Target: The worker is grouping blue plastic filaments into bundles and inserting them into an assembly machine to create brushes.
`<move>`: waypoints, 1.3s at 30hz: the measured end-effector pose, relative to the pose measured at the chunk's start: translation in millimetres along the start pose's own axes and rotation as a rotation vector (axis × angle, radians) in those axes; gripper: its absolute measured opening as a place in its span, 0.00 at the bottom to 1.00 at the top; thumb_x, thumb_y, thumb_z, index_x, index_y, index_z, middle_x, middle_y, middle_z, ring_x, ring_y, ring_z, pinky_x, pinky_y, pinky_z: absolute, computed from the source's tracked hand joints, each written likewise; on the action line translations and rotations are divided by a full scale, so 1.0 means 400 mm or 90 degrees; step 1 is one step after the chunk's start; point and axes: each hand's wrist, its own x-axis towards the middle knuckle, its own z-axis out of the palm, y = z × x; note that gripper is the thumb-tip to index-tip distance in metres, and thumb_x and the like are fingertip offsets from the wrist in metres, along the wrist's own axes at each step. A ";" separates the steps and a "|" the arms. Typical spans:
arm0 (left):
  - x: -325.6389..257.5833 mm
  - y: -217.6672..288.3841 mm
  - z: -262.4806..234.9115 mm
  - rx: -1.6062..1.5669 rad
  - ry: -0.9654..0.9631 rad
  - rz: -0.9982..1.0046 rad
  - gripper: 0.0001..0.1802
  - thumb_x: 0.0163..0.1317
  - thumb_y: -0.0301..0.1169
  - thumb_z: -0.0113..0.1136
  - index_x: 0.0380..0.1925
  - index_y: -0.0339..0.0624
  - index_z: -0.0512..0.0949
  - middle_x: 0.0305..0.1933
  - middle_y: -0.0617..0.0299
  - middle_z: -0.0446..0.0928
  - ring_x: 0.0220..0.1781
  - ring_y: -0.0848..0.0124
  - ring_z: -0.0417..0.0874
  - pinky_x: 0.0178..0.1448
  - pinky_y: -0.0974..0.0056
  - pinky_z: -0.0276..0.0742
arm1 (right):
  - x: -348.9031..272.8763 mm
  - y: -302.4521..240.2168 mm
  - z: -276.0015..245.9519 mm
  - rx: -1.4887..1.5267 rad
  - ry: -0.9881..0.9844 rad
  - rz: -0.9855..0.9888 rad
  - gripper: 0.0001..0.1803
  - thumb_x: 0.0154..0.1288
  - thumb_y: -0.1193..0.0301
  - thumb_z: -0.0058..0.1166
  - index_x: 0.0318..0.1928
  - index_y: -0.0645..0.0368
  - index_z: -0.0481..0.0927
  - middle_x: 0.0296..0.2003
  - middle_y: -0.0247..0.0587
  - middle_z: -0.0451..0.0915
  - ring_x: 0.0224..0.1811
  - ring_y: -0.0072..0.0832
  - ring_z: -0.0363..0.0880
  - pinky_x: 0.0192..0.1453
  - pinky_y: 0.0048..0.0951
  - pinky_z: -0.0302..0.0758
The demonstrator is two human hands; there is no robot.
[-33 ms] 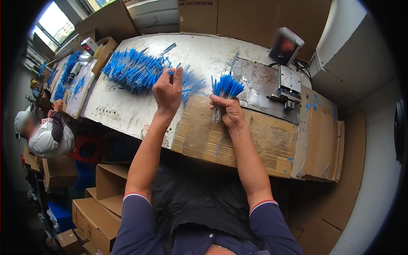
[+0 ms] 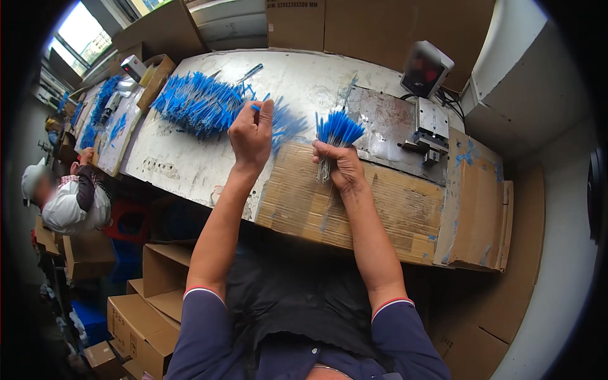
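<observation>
Over the worn table (image 2: 190, 164), the right hand (image 2: 339, 166) grips a bundle of blue-tipped sticks (image 2: 335, 136) (upright), while the left hand (image 2: 251, 136) pinches one blue stick (image 2: 258, 107).

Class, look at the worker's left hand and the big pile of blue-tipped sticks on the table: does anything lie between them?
Nothing visible does. The left hand sits right at the edge of the pile of blue-tipped sticks, pinching one stick.

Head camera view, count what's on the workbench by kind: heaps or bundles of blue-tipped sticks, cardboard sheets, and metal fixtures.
Blue-tipped stick groups: 2, the loose pile and the bundle in the right hand
Cardboard sheets: 1
Metal fixtures: 1
Total: 4
</observation>
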 end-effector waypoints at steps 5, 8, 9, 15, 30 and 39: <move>0.005 0.009 0.000 -0.191 -0.063 -0.138 0.17 0.78 0.43 0.58 0.40 0.38 0.81 0.31 0.65 0.80 0.30 0.80 0.81 0.30 0.73 0.78 | 0.002 0.000 0.007 0.011 -0.003 -0.003 0.15 0.60 0.80 0.69 0.47 0.68 0.82 0.37 0.44 0.86 0.35 0.32 0.85 0.40 0.32 0.85; -0.012 0.015 -0.002 -0.116 -0.020 0.011 0.15 0.78 0.39 0.57 0.42 0.37 0.80 0.35 0.63 0.82 0.33 0.77 0.83 0.35 0.71 0.83 | 0.004 0.000 0.003 0.020 -0.005 -0.018 0.17 0.60 0.80 0.68 0.50 0.68 0.81 0.38 0.44 0.86 0.36 0.32 0.85 0.41 0.32 0.85; -0.016 0.018 0.001 -0.117 -0.020 0.011 0.15 0.78 0.39 0.57 0.42 0.37 0.80 0.35 0.63 0.82 0.33 0.77 0.83 0.35 0.71 0.83 | 0.006 0.001 0.000 0.030 -0.003 -0.019 0.18 0.61 0.80 0.68 0.51 0.68 0.80 0.38 0.45 0.86 0.37 0.32 0.85 0.42 0.32 0.84; -0.004 0.049 0.012 -0.245 0.034 -0.001 0.13 0.79 0.36 0.56 0.44 0.35 0.79 0.36 0.61 0.82 0.33 0.74 0.85 0.35 0.68 0.85 | 0.008 0.004 -0.010 0.048 -0.008 -0.037 0.17 0.61 0.80 0.67 0.51 0.68 0.80 0.39 0.45 0.85 0.37 0.31 0.85 0.42 0.32 0.84; -0.007 0.022 0.020 -0.477 -0.026 -0.295 0.14 0.78 0.39 0.57 0.41 0.39 0.78 0.35 0.59 0.82 0.32 0.71 0.86 0.35 0.66 0.87 | -0.035 -0.019 0.057 -0.044 -0.059 -0.080 0.10 0.60 0.79 0.69 0.42 0.63 0.84 0.38 0.46 0.87 0.36 0.28 0.85 0.35 0.27 0.82; -0.033 0.048 0.056 -0.489 -0.024 -0.308 0.14 0.77 0.39 0.58 0.41 0.38 0.78 0.36 0.58 0.82 0.33 0.69 0.87 0.37 0.66 0.89 | -0.018 0.003 0.040 -0.084 0.007 -0.116 0.12 0.55 0.82 0.71 0.40 0.62 0.84 0.33 0.41 0.86 0.30 0.28 0.84 0.34 0.30 0.80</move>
